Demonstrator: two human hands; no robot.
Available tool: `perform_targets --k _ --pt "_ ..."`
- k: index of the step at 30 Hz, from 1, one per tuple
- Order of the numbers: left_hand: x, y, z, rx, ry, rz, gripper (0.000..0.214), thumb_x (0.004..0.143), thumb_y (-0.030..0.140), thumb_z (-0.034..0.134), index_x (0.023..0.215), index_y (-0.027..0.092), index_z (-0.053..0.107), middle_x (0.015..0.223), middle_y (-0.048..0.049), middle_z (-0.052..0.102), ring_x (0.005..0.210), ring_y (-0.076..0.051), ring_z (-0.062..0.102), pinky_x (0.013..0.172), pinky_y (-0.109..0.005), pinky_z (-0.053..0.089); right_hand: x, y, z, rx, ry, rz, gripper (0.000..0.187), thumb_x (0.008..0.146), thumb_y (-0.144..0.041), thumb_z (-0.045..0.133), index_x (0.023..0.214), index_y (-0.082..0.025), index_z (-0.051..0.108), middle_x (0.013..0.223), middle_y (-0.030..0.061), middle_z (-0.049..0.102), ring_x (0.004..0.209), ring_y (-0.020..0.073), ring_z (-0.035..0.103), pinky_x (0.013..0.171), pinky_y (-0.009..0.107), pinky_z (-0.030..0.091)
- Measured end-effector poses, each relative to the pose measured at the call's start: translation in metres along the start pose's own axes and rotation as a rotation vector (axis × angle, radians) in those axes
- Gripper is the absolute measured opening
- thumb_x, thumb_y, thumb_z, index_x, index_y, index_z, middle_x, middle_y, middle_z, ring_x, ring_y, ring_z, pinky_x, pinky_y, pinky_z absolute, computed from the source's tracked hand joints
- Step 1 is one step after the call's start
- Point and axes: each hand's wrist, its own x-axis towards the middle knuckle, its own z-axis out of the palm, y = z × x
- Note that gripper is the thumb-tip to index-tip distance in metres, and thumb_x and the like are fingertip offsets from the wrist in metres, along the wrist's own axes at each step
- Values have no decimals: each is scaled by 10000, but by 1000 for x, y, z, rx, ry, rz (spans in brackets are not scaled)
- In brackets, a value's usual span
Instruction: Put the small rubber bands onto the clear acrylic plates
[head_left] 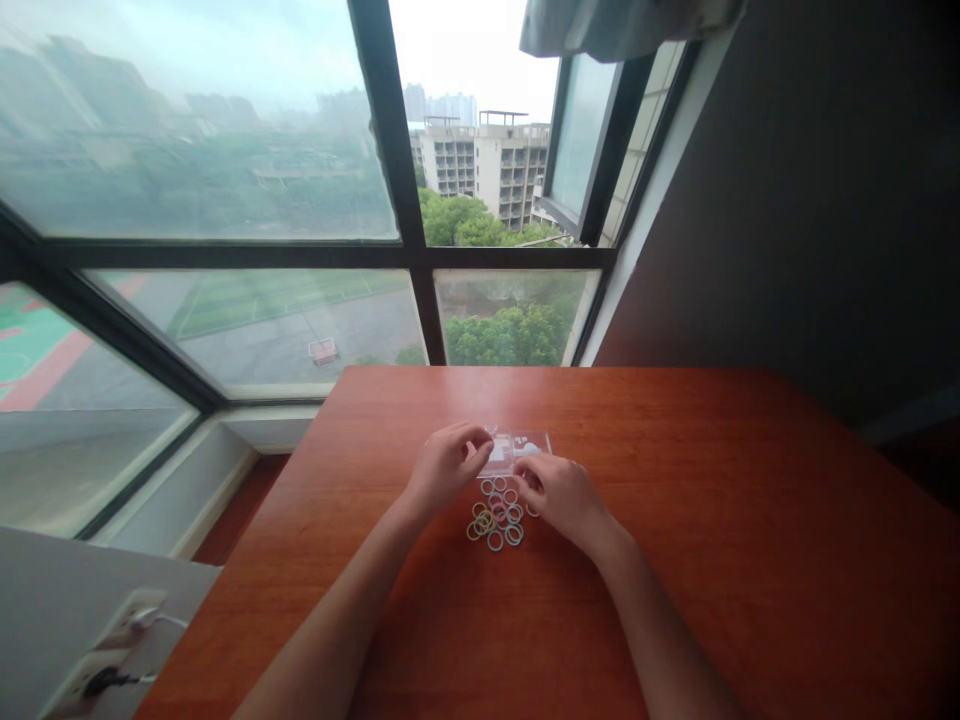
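A small clear plastic bag [525, 447] lies flat on the reddish wooden table [712, 480]. My left hand [444, 467] pinches the bag's left edge between thumb and fingers. Just in front of the bag sits a heap of several small coloured rubber bands [496, 515], pink, yellow, blue and white. My right hand [561, 493] rests to the right of the heap with its fingers curled down at the bands. What its fingertips hold is hidden.
A large window [300, 200] with dark frames stands behind the table. A dark wall [825, 200] rises on the right. At lower left, a white power strip [105, 650] with plugged-in cables lies on a pale ledge below the table's edge.
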Motion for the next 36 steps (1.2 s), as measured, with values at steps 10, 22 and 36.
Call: perform_targets --k 10,22,36 --pt "-2 19 4 -279 -175 -77 171 800 240 578 843 132 704 625 6 608 549 -86 476 522 -185 362 0 -4 0 60 135 -84 123 877 -230 527 859 -211 648 755 -1 644 655 120 540 645 220 344" --pt "1 -13 3 190 137 -47 118 834 224 542 818 196 656 810 -21 655 656 -127 547 624 -239 398 -6 3 -20 45 -166 45 120 840 -203 551 849 -224 669 802 0 687 703 128 590 628 220 347" --pt "0 -10 -1 205 92 -48 154 857 250 521 869 194 664 860 -35 648 685 -137 555 644 -258 409 -7 2 -18 -63 -267 112 90 791 -202 592 757 -222 673 731 3 682 680 137 593 579 230 306"
